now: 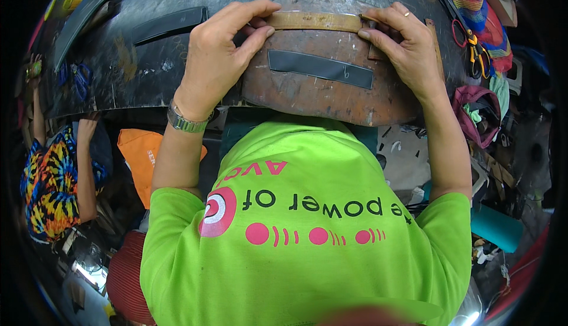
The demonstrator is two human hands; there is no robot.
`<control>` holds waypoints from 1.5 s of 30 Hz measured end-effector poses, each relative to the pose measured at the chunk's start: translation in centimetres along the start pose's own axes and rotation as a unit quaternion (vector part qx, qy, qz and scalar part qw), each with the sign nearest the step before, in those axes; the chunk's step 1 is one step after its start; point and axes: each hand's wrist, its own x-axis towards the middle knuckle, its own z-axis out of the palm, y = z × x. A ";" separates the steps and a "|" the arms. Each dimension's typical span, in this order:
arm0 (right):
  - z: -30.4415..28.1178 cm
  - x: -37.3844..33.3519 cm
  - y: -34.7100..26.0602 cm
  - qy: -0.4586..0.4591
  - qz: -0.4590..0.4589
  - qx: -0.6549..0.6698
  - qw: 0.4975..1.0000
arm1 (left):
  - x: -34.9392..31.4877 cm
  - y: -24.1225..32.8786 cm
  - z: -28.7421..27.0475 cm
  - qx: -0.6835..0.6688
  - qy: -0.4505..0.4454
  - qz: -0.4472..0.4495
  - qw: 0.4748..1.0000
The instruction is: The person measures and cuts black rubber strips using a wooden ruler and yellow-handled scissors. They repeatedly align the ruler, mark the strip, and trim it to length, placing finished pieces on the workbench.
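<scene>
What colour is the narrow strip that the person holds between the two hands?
The narrow strip is yellowish brown, seen best in the head view.

Reaching forward with both bare forearms, angled inward; pinching between thumb and bent forefinger with the bare, curled left hand and, opposite, the bare, curled right hand.

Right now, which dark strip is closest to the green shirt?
The dark strip on the brown board, between the green shirt and the tan strip. The other dark strips lie farther away, on the black table.
</scene>
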 end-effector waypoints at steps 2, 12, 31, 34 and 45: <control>0.1 -0.1 0.0 -0.009 0.000 0.000 1.000 | -0.3 0.0 -0.1 -0.003 -0.011 -0.016 1.000; 0.7 -0.3 0.8 0.022 -0.024 0.026 0.999 | -2.6 1.1 0.2 -0.051 0.051 0.003 0.997; -0.6 -6.7 -3.8 -0.017 -0.067 0.009 0.998 | -7.9 2.1 0.5 0.129 0.068 0.067 0.987; 0.1 -7.1 -3.8 -0.034 -0.093 -0.030 0.995 | -7.4 2.2 0.8 0.125 0.076 0.047 0.988; 0.4 -6.7 -3.8 -0.037 -0.014 0.034 0.999 | -6.3 2.4 0.9 0.111 0.075 0.008 0.991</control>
